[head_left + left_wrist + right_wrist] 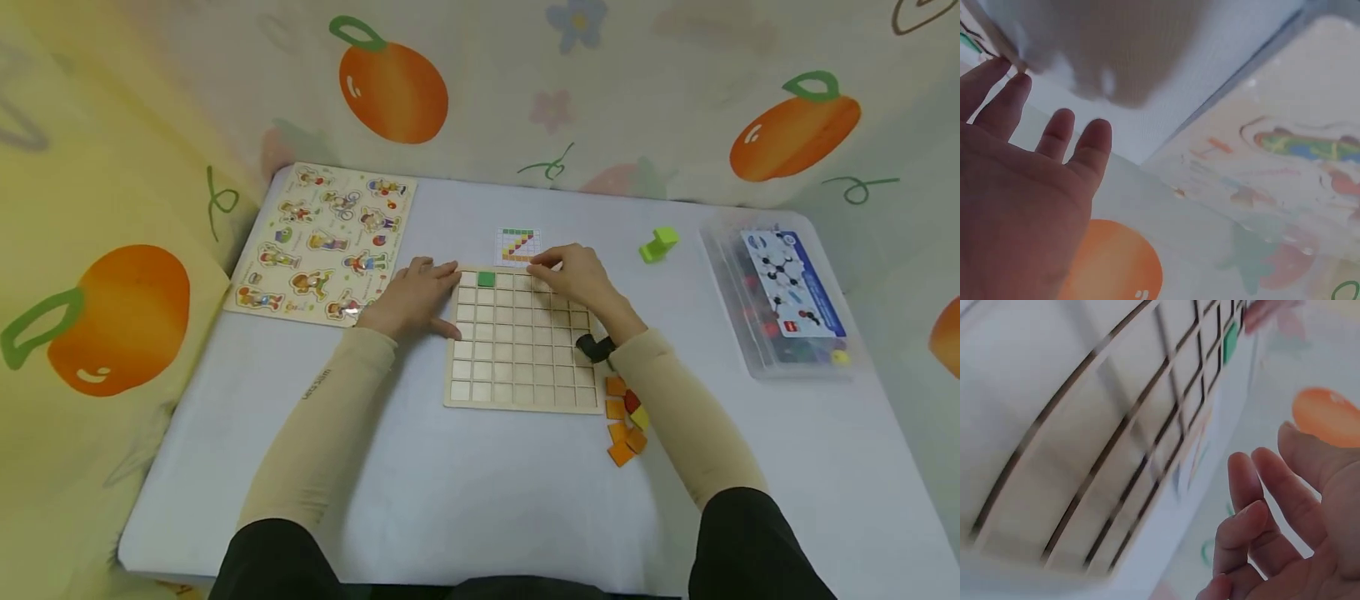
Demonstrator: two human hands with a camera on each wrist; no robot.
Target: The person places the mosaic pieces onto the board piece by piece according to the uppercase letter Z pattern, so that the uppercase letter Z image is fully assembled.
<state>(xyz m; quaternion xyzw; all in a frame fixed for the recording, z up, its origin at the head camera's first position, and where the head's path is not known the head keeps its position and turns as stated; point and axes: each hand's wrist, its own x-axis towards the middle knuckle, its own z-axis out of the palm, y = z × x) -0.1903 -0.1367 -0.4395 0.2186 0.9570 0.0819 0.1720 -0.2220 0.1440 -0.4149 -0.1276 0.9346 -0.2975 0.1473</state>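
A wooden grid board [522, 343] lies on the table, with one green square tile [486, 279] in its top row. My left hand [414, 293] rests at the board's upper left edge, fingers spread; the left wrist view shows fingertips touching the edge. Over the board's top edge is my right hand [576, 275], beside a small printed pattern card [517, 247]. In the right wrist view its fingers [1245, 478] are loosely bent, the thumb stands apart, and nothing shows between them. Orange tiles [615, 409], a red tile [632, 402] and a yellow tile [640, 417] lie right of the board.
Black pieces [595, 347] sit at the board's right edge, partly under the right forearm. A picture puzzle board [300, 242] lies at the back left. A bright green block [660, 244] and a clear plastic box [723, 275] with coloured parts stand on the right.
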